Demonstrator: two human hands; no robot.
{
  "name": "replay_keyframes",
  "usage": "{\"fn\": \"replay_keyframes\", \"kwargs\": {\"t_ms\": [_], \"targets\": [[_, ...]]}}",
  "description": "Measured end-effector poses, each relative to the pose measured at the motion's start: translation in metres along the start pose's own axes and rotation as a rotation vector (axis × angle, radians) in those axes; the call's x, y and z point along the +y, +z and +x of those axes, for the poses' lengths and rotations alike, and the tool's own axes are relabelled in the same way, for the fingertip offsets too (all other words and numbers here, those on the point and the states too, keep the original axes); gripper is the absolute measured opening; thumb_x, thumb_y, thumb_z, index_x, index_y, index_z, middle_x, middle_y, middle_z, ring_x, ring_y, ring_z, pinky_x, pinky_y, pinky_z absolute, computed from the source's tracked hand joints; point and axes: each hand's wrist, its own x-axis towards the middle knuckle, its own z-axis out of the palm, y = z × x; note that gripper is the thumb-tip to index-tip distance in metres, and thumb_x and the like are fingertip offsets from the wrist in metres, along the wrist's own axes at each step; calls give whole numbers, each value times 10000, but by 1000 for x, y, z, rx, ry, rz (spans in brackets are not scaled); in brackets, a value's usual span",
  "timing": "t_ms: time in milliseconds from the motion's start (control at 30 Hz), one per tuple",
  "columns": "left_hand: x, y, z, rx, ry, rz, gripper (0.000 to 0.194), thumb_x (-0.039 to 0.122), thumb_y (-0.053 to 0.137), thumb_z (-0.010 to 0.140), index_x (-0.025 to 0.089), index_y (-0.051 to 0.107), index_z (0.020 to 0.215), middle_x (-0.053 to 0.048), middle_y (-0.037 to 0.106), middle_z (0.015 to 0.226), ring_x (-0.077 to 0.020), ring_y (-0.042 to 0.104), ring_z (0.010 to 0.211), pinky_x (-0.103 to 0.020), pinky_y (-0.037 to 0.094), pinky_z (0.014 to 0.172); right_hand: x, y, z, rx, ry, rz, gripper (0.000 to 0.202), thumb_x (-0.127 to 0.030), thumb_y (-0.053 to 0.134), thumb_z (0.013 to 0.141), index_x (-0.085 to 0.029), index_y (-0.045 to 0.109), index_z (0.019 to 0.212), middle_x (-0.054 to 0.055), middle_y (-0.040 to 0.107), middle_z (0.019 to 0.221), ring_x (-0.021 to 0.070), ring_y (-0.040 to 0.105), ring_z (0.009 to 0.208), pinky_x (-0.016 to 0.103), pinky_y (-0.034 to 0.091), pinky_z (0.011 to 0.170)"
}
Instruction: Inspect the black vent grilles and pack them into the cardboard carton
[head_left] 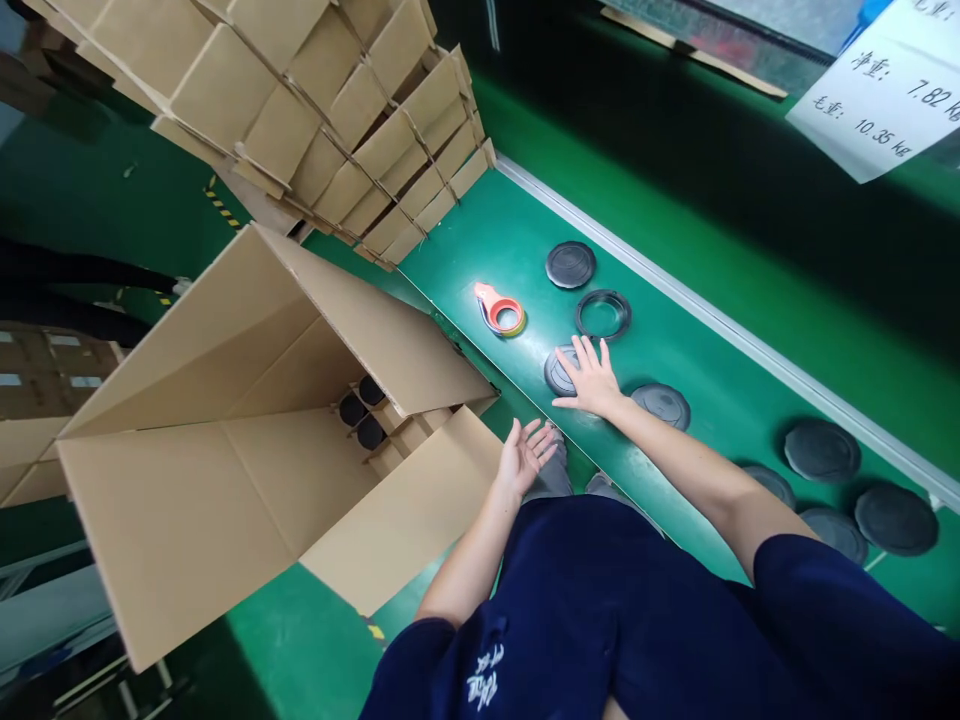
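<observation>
My right hand (590, 380) reaches over the green bench, fingers spread, its fingertips over a round black disc (559, 372) that it partly covers. Just beyond the fingers lies a black ring (604, 314), and farther back a second black disc (571, 265). Another disc (661, 406) rests beside my right wrist. Palm up and empty, my left hand (524, 458) hangs by the bench's front edge with its fingers apart. To its left stands an open cardboard box (187, 500) with a divider grid (409, 437) and several black round pieces (370, 432) inside.
A tape roll (508, 317) in an orange holder lies on the green bench (457, 260). Stacked cardboard dividers (315, 110) rise at the bench's far left end. Several more black discs (822, 449) sit at the right. A handwritten paper (885, 100) hangs at upper right.
</observation>
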Motion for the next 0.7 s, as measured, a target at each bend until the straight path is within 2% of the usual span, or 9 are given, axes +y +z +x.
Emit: {"fn": "replay_keyframes", "kwargs": {"t_ms": [67, 133, 233, 333, 400, 467, 567, 633, 700], "targets": [[0, -2, 3, 99, -3, 24, 408, 479, 526, 1013, 111, 693, 1070, -140, 730, 962, -201, 723, 845, -348, 600, 816, -9, -5, 8, 88, 16, 56, 940, -639, 607, 925, -123, 299, 1648, 216, 94, 1718, 431, 96, 1577, 645, 31, 1249], [3, -2, 4, 178, 12, 87, 318, 389, 547, 1011, 108, 695, 995, -125, 716, 891, -182, 711, 776, -328, 594, 782, -21, -7, 19, 117, 40, 102, 778, -541, 512, 1004, -126, 330, 1636, 194, 173, 1710, 378, 137, 1583, 608, 53, 1267], [14, 6, 10, 206, 44, 231, 203, 300, 565, 996, 140, 682, 952, -80, 694, 849, -139, 684, 723, -274, 567, 755, -33, -4, 31, 40, 65, 171, 686, -466, 520, 1011, -109, 414, 1588, 194, 319, 1662, 340, 243, 1560, 569, 87, 1276], [22, 26, 24, 188, 134, 369, 89, 265, 615, 959, 201, 668, 988, -27, 695, 889, -99, 672, 755, -227, 537, 786, -17, -6, 14, 102, 125, 237, 669, -465, 524, 1009, -156, 412, 1592, 143, 319, 1674, 312, 235, 1562, 536, 107, 1278], [20, 38, 31, 154, 234, 465, 96, 271, 660, 919, 211, 668, 993, -24, 702, 916, -105, 677, 793, -244, 532, 820, 6, -17, -34, 217, 284, 244, 570, -447, 483, 1027, -182, 501, 1530, 122, 412, 1627, 314, 305, 1518, 538, 153, 1258], [11, 46, 31, 118, 308, 566, 136, 287, 708, 867, 201, 672, 966, -33, 702, 900, -121, 679, 804, -275, 531, 839, 32, -32, -108, 297, 606, 198, 466, -422, 451, 1037, -160, 623, 1383, 153, 559, 1486, 331, 427, 1398, 541, 254, 1193], [-13, 53, 21, 72, 300, 673, 199, 297, 776, 781, 195, 678, 920, -20, 696, 849, -116, 668, 775, -276, 520, 836, 73, -44, -230, 191, 1156, 50, 464, -461, 537, 997, -109, 649, 1277, 222, 616, 1337, 384, 478, 1254, 544, 366, 1042], [-37, 59, 12, 19, 246, 729, 236, 295, 817, 729, 184, 690, 893, -24, 701, 829, -119, 663, 750, -278, 521, 819, 94, -39, -290, 38, 1274, 19, 605, -555, 652, 921, -86, 618, 1303, 245, 620, 1287, 408, 471, 1229, 554, 380, 1004], [-66, 68, 4, -50, 171, 796, 255, 280, 846, 690, 171, 705, 873, -43, 713, 819, -136, 668, 739, -299, 532, 816, 106, -27, -323, 41, 1278, 116, 710, -659, 668, 878, -69, 623, 1271, 255, 640, 1206, 400, 491, 1193, 551, 389, 988]]}}
